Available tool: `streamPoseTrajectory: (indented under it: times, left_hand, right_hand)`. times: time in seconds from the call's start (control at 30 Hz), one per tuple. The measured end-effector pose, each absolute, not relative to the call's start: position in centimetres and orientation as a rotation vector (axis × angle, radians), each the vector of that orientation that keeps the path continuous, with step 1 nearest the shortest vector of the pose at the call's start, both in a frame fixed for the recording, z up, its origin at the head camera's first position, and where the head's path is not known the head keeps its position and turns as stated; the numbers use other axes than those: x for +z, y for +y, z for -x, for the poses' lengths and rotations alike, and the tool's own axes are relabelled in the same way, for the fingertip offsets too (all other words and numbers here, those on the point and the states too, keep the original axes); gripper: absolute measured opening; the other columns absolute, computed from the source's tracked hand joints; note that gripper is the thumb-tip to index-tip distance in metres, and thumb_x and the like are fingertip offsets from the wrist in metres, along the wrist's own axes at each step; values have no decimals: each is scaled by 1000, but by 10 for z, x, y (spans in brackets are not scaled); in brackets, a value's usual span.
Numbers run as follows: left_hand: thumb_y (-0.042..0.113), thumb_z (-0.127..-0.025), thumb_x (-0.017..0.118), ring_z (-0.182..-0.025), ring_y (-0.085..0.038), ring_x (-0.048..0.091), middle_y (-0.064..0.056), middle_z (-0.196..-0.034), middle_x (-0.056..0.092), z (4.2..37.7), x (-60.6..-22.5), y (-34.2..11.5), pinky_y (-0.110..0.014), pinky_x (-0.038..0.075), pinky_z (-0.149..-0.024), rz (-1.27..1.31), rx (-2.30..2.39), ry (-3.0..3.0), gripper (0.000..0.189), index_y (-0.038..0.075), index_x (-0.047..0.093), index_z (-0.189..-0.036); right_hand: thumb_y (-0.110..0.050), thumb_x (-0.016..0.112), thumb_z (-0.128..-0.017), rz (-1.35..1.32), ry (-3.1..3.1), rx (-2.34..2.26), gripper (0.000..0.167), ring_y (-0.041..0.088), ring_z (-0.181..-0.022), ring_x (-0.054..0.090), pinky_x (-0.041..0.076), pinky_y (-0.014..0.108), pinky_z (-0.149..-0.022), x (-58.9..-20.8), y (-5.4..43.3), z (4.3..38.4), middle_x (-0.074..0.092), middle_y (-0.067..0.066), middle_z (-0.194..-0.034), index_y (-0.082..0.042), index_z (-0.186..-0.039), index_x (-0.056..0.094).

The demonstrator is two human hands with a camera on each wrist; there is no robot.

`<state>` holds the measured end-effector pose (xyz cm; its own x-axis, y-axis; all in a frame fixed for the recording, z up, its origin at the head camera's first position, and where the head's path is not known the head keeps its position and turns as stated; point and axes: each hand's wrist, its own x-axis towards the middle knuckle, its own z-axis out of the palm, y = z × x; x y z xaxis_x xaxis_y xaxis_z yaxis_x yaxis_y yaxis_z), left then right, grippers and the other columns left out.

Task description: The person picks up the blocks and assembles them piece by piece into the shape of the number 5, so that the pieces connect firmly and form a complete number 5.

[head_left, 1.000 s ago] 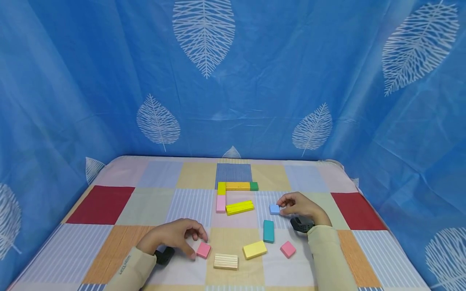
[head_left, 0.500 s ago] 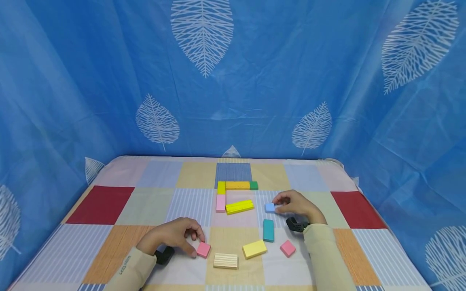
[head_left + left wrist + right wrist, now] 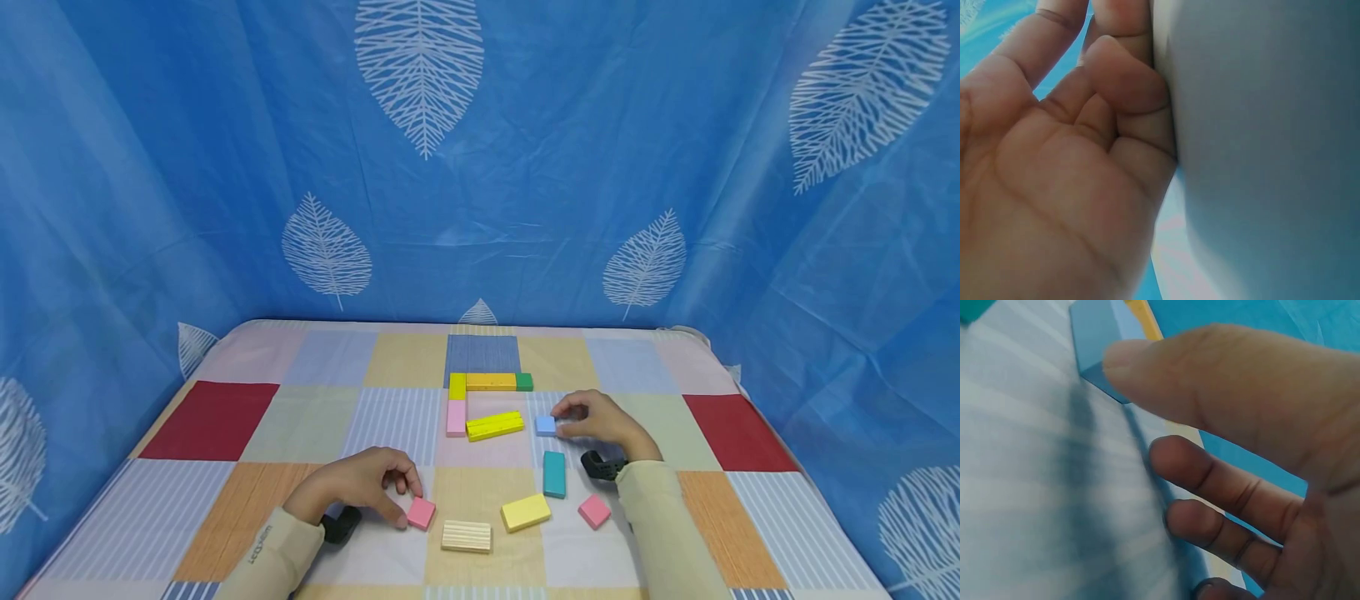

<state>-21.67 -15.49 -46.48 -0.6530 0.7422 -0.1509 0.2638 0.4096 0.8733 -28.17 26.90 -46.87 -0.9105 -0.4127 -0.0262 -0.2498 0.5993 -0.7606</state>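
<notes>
My right hand [image 3: 603, 421] pinches a small light blue block [image 3: 545, 426] by its right side, low over the cloth. In the right wrist view the thumb lies against a face of this blue block [image 3: 1094, 337], while the other fingers curve beneath it. My left hand [image 3: 360, 483] rests on the cloth at the front left, fingers loosely bent. Its thumb tip is right at the edge of a pink square block [image 3: 422, 513]. In the left wrist view the left palm [image 3: 1054, 187] shows nothing held. Left of the blue block lies a bright yellow ridged block [image 3: 495, 426].
Behind, an orange-yellow bar [image 3: 491, 382], a green block [image 3: 524, 382], a lime-yellow block [image 3: 457, 386] and a light pink block [image 3: 456, 418] form a corner. Nearer lie a teal block [image 3: 554, 475], pale yellow block [image 3: 525, 512], striped wooden block [image 3: 467, 537] and second pink block [image 3: 594, 512].
My right hand has moved left with the blue block, bringing it nearer the bright yellow ridged block. My left hand stays by the pink block.
</notes>
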Motion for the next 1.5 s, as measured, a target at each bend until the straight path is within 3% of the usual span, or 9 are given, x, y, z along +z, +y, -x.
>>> streamPoseTrajectory:
  times: [0.4, 0.77, 1.2, 1.5]
  left_hand:
    - [4, -79, 93, -75, -7, 48, 6, -85, 61, 217, -464, -154, -22, 37, -68, -851, 1177, 2147, 25, 5, 77, -99]
    - [4, -79, 92, -76, -7, 48, 6, -85, 62, 218, -466, -154, -22, 38, -68, -842, 1177, 2151, 25, 6, 77, -99]
    - [3, -79, 92, -77, -7, 50, 5, -87, 63, 217, -466, -155, -22, 38, -69, -845, 1199, 2135, 25, 5, 77, -99]
    - [2, -80, 91, -78, -8, 51, 5, -87, 64, 218, -466, -154, -22, 39, -69, -838, 1192, 2138, 24, 5, 77, -99]
  right_hand:
    - [-5, 84, -92, 555, 2643, -1186, 20, 21, -90, 57, 52, 37, -85, -471, 259, 283, 73, 7, -105, 0, -110, 79]
    - [-8, 84, -93, 547, 2634, -1177, 20, 19, -88, 57, 51, 30, -83, -475, 255, 285, 73, 6, -104, -1, -111, 80]
    - [-6, 84, -93, 592, 2625, -1190, 20, 20, -88, 57, 53, 35, -84, -476, 254, 287, 76, 8, -108, 0, -111, 80]
    - [-6, 84, -93, 617, 2622, -1188, 19, 20, -83, 55, 50, 31, -77, -476, 254, 288, 75, 8, -105, 0, -111, 80]
